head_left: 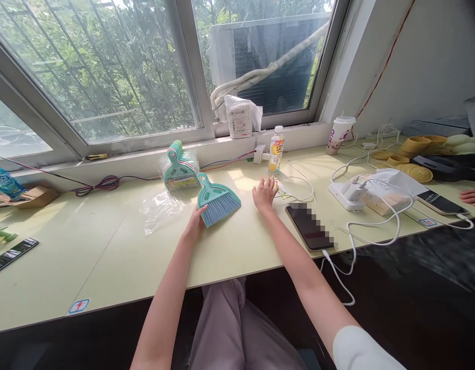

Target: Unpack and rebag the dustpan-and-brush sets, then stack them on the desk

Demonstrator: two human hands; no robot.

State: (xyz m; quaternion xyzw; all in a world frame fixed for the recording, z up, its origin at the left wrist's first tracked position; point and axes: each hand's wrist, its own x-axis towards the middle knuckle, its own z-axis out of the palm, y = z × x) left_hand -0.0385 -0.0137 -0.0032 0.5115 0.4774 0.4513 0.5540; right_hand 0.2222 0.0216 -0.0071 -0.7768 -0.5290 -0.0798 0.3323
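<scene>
A small teal hand brush [216, 198] with grey-blue bristles lies on the pale yellow desk [106, 257]. My left hand [194, 221] grips its near edge by the bristles. Behind it stands a stack of teal dustpans [179, 167] in clear wrap. An empty clear plastic bag [162, 208] lies to the left of the brush. My right hand [265, 192] rests flat on the desk with fingers spread, holding nothing, beside a small printed paper slip [282, 190]. A dark phone [309, 226] on a white cable lies just right of that hand.
On the sill stand a drink bottle [276, 149] and a white packet [240, 118]. A paper cup [339, 134], a white power strip [347, 194] with cables, another phone [441, 203] and yellow lids [414, 172] fill the right side. Another person's hand [472, 196] shows at far right.
</scene>
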